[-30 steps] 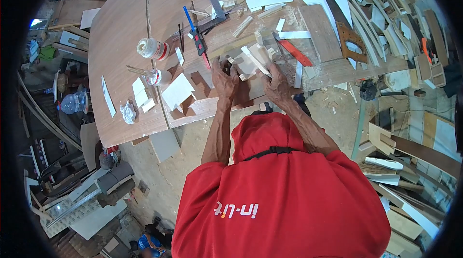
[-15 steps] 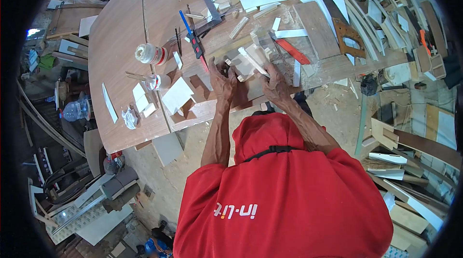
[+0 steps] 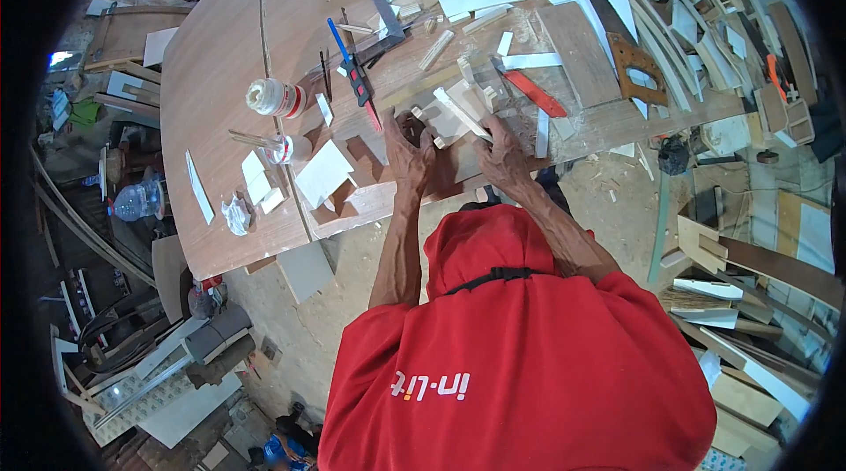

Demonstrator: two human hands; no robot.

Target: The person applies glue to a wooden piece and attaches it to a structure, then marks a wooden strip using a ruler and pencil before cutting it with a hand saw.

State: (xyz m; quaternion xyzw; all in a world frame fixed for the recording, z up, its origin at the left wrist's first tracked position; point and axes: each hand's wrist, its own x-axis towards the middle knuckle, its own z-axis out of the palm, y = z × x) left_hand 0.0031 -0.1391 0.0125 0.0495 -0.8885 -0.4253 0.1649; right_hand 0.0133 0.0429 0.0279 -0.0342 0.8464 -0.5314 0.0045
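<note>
L hand: left hand [image 3: 407, 152] is pressing on the near-left side of the small wooden assembly [image 3: 454, 114], fingers curled round its edge; looks like it's gripping but can't tell how tight
R hand: right hand [image 3: 504, 154] is resting flat-ish at the assembly's near-right side, fingers spread and touching its white strip; not closed round anything I can make out
Workpiece: pale wood bits joined w/ a white strip, sitting on the workbench [image 3: 220, 74] near its near edge, between both hands and just far of them
Axis: white strip is running diagonally, far-left to near-right; both hands about equally close, each touching
Next out: red-black tool [image 3: 359, 81] lying just left & far of the L hand; red-handled tool [image 3: 538, 94] just right & far of the R hand
Further: handsaw [image 3: 630, 52] lying far-right; 2 glue bottles [image 3: 275, 99] lying left, well apart from hands
Counts: 1 assembly, 2 hands on it, 1 saw, 2 bottles; many white offcuts scattered, too many to count
</note>
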